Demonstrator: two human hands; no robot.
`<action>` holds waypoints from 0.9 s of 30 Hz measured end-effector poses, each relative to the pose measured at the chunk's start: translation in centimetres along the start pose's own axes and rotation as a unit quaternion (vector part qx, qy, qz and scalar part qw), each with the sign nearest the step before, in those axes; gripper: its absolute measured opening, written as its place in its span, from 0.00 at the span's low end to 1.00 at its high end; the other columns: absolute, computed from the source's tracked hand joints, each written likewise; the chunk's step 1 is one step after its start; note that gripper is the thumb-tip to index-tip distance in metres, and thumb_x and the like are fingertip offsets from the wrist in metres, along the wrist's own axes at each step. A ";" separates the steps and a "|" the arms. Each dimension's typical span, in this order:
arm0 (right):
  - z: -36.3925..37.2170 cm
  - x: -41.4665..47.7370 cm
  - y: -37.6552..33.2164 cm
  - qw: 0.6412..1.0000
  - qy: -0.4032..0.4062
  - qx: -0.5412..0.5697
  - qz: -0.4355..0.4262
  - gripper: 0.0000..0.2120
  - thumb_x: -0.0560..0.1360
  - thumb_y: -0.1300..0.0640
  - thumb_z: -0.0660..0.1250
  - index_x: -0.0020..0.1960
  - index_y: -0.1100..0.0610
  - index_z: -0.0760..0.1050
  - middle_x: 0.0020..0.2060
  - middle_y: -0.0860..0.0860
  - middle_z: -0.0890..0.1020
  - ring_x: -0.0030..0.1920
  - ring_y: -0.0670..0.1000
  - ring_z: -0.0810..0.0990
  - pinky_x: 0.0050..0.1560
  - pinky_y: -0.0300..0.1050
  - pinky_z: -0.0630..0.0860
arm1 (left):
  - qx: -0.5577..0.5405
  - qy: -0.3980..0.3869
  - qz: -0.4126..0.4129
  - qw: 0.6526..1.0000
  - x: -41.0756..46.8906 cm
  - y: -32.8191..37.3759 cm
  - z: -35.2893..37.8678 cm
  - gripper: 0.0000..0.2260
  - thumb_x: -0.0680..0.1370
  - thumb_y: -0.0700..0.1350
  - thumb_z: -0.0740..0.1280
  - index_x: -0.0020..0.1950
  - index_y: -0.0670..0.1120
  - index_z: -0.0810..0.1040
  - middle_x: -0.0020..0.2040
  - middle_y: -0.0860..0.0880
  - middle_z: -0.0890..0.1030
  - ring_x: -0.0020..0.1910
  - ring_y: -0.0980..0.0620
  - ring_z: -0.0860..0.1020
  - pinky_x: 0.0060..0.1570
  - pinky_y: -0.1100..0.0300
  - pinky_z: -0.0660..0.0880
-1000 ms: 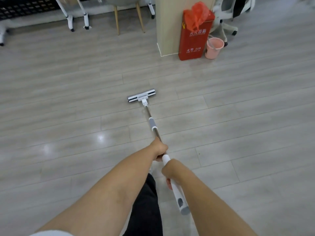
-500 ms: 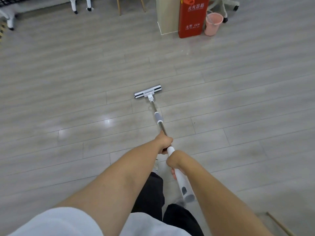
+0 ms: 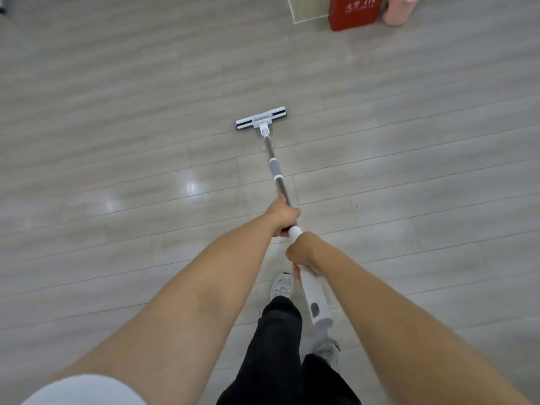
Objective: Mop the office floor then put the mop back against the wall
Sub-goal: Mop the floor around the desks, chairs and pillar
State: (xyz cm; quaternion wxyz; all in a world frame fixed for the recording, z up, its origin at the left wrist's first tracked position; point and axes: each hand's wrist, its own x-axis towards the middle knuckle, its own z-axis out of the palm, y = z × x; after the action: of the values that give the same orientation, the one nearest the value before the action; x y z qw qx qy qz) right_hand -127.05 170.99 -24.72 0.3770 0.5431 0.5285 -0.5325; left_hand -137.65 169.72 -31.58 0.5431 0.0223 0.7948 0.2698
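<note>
The person holds the mop [image 3: 276,171] with both hands close together on the pole. The left hand [image 3: 283,215] is wrapped round the bare metal part in front, and the right hand [image 3: 302,250] is closed round the white handle just behind it. The mop head [image 3: 261,118] lies flat on the grey plank floor [image 3: 117,118], out ahead of the person's feet and well apart from the things along the top edge. No wall to lean it on shows here, so the mopping step looks unfinished.

Several things could go wrong. Glossy patches shine on the boards left of the pole; if they are wet, a shoe [image 3: 282,285] stepping there could slide. The handle's end hangs close to the dark trouser legs, so a hard pull back could knock it into a knee. With both grips bunched together and none further down the pole, the person has little leverage, and the head might tilt off the boards and leave streaks. A long push forward could drive the head into the pink bucket [image 3: 400,10] and tip it.

Only the bucket's lower wall is in view, cut off by the frame, so its contents cannot be told. The red box [image 3: 353,11] beside it shows a closed front with printed characters and nothing of its inside.
</note>
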 end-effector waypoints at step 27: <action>14.8 -8.2 29.6 0.997 0.008 -0.058 0.041 0.10 0.80 0.58 0.61 0.60 0.60 0.70 0.37 0.56 0.80 0.31 0.53 0.79 0.28 0.43 0.79 | -0.007 -0.042 -0.012 0.999 -18.9 -24.6 15.0 0.25 0.79 0.43 0.64 0.74 0.56 0.60 0.55 0.43 0.78 0.48 0.45 0.80 0.34 0.55 0.80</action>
State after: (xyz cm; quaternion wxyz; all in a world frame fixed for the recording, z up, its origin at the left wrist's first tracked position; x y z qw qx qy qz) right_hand -99.85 150.50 -23.48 0.4253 0.5460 0.5388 -0.4803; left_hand -110.43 148.58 -30.63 0.5792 0.0201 0.7697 0.2677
